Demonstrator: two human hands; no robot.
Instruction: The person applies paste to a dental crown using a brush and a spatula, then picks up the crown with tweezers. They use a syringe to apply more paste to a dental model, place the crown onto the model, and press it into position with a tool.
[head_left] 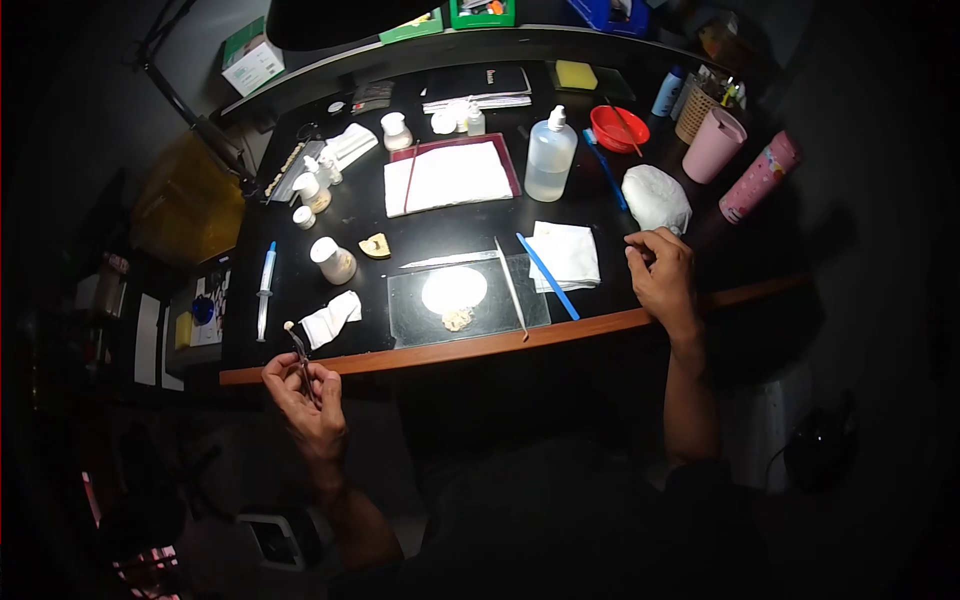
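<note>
My left hand [310, 400] is closed around slim dark metal forceps [302, 352] at the table's front left edge. At their tip sits a small cream-coloured piece [289, 326], tooth-like in look. A crumpled white tissue [332, 318] lies just right of the tip. On the right, my right hand [664, 272] has its fingers curled just in front of a rounded white wrapped bundle [656, 198]; what is in the fingers, if anything, is hidden. Between the hands, a glass slab [405, 315] bears a crumbly cream lump [457, 319].
A metal instrument [511, 290] and a blue stick [547, 275] lie near the slab. Behind stand a clear squeeze bottle [549, 160], a red bowl [612, 132] and a pink cup [714, 146]. Small jars and a syringe [266, 290] are left. A lamp arm [190, 115] reaches in.
</note>
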